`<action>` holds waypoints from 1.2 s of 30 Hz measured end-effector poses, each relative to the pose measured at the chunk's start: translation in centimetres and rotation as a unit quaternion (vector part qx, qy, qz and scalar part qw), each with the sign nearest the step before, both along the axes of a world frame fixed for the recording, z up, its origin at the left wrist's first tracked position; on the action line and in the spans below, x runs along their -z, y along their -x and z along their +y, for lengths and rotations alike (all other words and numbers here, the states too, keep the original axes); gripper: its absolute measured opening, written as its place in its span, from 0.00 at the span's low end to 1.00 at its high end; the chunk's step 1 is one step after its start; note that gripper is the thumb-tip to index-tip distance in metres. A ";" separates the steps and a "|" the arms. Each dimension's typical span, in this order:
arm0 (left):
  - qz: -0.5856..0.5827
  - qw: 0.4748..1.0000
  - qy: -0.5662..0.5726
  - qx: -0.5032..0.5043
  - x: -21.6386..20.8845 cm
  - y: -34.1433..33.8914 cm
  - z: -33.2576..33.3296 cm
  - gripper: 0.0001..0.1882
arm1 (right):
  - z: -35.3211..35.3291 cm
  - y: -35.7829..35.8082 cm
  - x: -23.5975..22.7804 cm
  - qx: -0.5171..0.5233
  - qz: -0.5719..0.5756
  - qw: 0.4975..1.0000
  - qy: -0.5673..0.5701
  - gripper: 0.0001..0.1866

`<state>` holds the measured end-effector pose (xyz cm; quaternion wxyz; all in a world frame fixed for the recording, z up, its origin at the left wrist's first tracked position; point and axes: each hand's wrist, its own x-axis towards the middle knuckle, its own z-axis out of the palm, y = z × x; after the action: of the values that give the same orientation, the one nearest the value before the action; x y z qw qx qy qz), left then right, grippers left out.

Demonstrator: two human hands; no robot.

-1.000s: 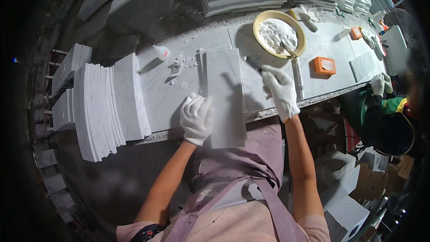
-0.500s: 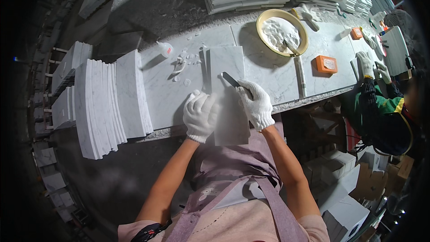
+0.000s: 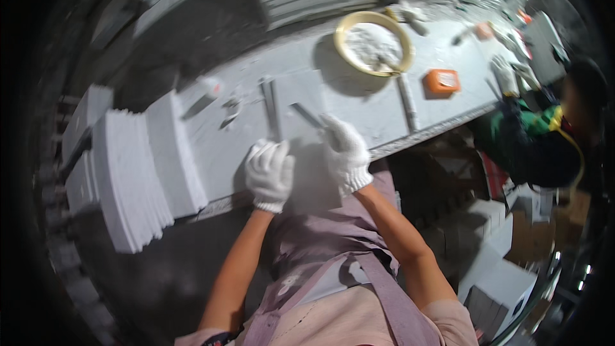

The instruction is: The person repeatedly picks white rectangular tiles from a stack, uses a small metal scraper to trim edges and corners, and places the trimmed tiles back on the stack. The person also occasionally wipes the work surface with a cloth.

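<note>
My right hand [image 3: 346, 151], in a white knit glove, is closed round a dark flat-bladed scraper [image 3: 307, 115] pointing up and left over a pale stone tile [image 3: 301, 83]. The tile lies lengthwise before me, its near end past the bench edge. Beside the tile's left edge rests my left hand [image 3: 269, 173], also gloved, with curled fingers. What it grips, if anything, is hidden. Just beyond it a narrow grey strip [image 3: 271, 109] lies along the tile. The picture is blurred.
Stacked tiles [image 3: 131, 179] stand at the left. A white bottle [image 3: 208, 87] and scraps [image 3: 232, 110] lie beyond my left hand. Right of the tile are a yellow bowl [image 3: 341, 51] of white powder and an orange box [image 3: 442, 81]. A gloved co-worker [image 3: 532, 135] works at far right.
The view has swung, so the bench appears more tilted. Both hands stay by the tile, and the scraper is still in my right hand.
</note>
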<state>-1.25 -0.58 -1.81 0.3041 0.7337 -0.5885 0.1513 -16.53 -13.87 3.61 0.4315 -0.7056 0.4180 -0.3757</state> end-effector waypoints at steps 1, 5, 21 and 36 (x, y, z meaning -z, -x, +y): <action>0.011 1.000 -0.017 0.019 0.3 -0.3 0.0 0.17 | 0.3 -0.3 -0.2 0.039 -0.081 0.984 -0.157 0.21; -0.038 0.999 0.007 0.024 1.2 -0.6 -0.1 0.17 | 0.6 1.2 -0.9 -0.056 -0.321 0.811 -0.486 0.27; 0.002 0.999 -0.027 0.027 1.0 0.0 0.3 0.14 | 0.1 1.6 -1.5 -0.133 -0.334 0.775 -0.520 0.13; -0.017 0.999 0.004 0.029 0.4 -0.4 -0.1 0.17 | -0.8 2.3 -1.6 -0.158 -0.027 0.977 -0.141 0.31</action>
<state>-0.81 -0.66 -2.25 0.3008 0.7125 -0.6141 0.1575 -18.86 -14.71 5.18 0.5918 -0.6842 0.3385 -0.2589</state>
